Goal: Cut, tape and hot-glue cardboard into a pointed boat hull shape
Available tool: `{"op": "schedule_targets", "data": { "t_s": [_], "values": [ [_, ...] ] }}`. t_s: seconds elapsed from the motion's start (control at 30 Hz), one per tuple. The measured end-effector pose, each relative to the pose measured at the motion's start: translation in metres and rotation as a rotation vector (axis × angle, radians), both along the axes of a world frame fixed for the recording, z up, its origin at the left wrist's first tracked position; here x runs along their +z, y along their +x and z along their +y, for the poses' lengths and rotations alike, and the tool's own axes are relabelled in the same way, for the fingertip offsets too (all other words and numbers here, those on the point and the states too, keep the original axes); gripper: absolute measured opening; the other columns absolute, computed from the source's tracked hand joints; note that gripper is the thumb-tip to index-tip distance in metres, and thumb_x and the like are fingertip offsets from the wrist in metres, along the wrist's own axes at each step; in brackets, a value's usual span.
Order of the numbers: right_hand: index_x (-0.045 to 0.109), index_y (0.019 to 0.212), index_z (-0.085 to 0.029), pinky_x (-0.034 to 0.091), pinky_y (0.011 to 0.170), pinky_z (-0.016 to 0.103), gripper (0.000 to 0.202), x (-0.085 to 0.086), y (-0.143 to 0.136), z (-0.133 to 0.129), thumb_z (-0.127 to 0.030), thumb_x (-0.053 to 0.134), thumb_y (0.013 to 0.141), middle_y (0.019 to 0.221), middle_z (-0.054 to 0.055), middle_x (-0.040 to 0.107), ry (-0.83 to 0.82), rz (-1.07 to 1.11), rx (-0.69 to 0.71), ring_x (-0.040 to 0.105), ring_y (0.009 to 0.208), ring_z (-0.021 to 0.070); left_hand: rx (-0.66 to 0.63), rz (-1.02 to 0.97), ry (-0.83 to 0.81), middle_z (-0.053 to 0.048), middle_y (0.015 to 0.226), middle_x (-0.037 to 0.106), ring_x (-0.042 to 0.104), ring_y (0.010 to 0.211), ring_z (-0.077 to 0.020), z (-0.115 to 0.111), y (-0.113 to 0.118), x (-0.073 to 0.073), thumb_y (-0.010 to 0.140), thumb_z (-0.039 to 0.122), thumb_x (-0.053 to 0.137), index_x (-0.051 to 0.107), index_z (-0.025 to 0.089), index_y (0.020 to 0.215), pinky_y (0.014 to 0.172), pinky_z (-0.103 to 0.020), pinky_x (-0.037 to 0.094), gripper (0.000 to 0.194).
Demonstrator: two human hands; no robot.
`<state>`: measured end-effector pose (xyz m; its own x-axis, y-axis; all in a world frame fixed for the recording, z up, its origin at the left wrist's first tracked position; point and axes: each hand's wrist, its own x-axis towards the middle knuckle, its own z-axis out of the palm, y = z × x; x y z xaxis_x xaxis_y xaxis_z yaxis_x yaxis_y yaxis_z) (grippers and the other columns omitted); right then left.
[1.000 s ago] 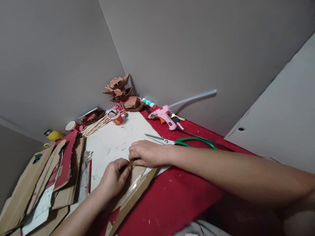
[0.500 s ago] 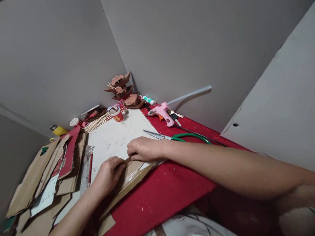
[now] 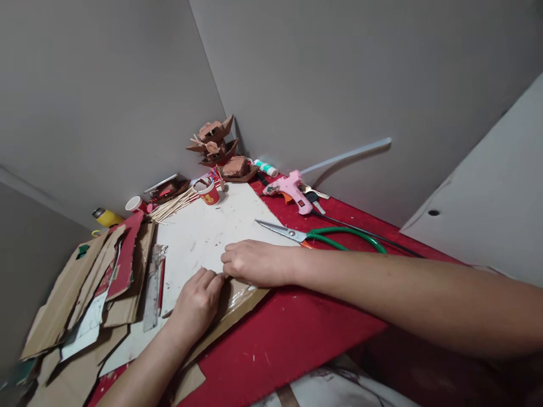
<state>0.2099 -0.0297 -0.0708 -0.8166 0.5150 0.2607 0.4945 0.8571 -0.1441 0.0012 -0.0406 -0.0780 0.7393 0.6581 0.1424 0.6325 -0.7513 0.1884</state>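
Note:
A brown cardboard piece (image 3: pixel 242 305) with shiny clear tape on it lies at the table's near side. My left hand (image 3: pixel 199 299) is closed on its far edge, fingers curled and fingertips partly hidden. Close beside it, my right hand (image 3: pixel 252 263) also grips that edge, its fingertips tucked under the palm. Just beyond my right wrist lie scissors (image 3: pixel 292 233) with green handles, blades slightly apart. A red pencil (image 3: pixel 162 285) and a clear ruler (image 3: pixel 151 302) lie to the left of my left hand.
Stacked cardboard scraps (image 3: pixel 72 299) cover the left side. Toward the back are a red paper cup (image 3: pixel 208 195), thin wooden sticks (image 3: pixel 178 204), small cardboard boats (image 3: pixel 216 144) and a pink glue gun (image 3: pixel 292 191) with its cord. Grey walls (image 3: pixel 339 73) bound the table.
My two hands have come closer together along the cardboard edge, the right one now flatter over it. The whole view has shifted slightly, placing the table's things further right.

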Motion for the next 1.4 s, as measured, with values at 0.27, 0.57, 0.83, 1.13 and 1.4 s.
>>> {"op": "schedule_targets", "data": {
  "t_s": [0.27, 0.57, 0.83, 1.13, 1.4],
  "values": [
    [0.071, 0.084, -0.013, 0.039, 0.066, 0.026, 0.014, -0.001, 0.001, 0.007, -0.018, 0.058, 0.086, 0.081, 0.007, 0.067, -0.035, 0.014, -0.021, 0.058, 0.078, 0.0186, 0.08, -0.053, -0.035, -0.004, 0.077, 0.066, 0.063, 0.074, -0.0164, -0.004, -0.017, 0.009, 0.092, 0.019, 0.048, 0.065, 0.019, 0.085, 0.067, -0.026, 0.049, 0.018],
    [0.068, 0.078, -0.014, 0.039, 0.069, 0.027, 0.021, -0.003, -0.007, 0.003, -0.014, 0.051, 0.091, 0.079, 0.006, 0.066, -0.012, 0.02, 0.025, 0.054, 0.077, 0.0174, 0.01, -0.02, -0.031, -0.006, 0.079, 0.062, 0.057, 0.076, -0.018, -0.004, -0.016, 0.004, 0.095, 0.017, 0.041, 0.065, 0.017, 0.089, 0.068, -0.028, 0.047, 0.025],
    [0.066, 0.083, -0.012, 0.038, 0.066, 0.032, 0.019, -0.014, -0.013, -0.005, -0.006, 0.05, 0.09, 0.08, 0.007, 0.063, 0.145, -0.079, 0.058, 0.051, 0.076, 0.0204, -0.205, 0.216, 0.297, -0.009, 0.073, 0.058, 0.047, 0.067, -0.0219, -0.008, -0.015, 0.001, 0.091, 0.007, 0.038, 0.064, 0.008, 0.088, 0.06, -0.035, 0.044, 0.026],
    [0.067, 0.081, -0.012, 0.04, 0.069, 0.028, 0.02, -0.004, -0.002, -0.001, -0.014, 0.05, 0.093, 0.08, 0.007, 0.063, -0.006, -0.022, 0.012, 0.053, 0.078, 0.0178, -0.028, -0.011, 0.007, -0.004, 0.085, 0.064, 0.056, 0.08, -0.0164, -0.001, -0.032, 0.007, 0.094, 0.015, 0.047, 0.063, 0.017, 0.1, 0.072, -0.027, 0.048, 0.017],
    [0.065, 0.081, -0.013, 0.037, 0.064, 0.029, 0.017, -0.008, -0.01, -0.006, -0.014, 0.053, 0.092, 0.08, 0.006, 0.062, 0.048, -0.052, 0.027, 0.05, 0.078, 0.0193, -0.194, 0.243, 0.298, -0.006, 0.071, 0.059, 0.049, 0.067, -0.0217, -0.01, -0.024, 0.011, 0.091, 0.008, 0.041, 0.063, 0.013, 0.083, 0.061, -0.034, 0.046, 0.024]
  ]
}}
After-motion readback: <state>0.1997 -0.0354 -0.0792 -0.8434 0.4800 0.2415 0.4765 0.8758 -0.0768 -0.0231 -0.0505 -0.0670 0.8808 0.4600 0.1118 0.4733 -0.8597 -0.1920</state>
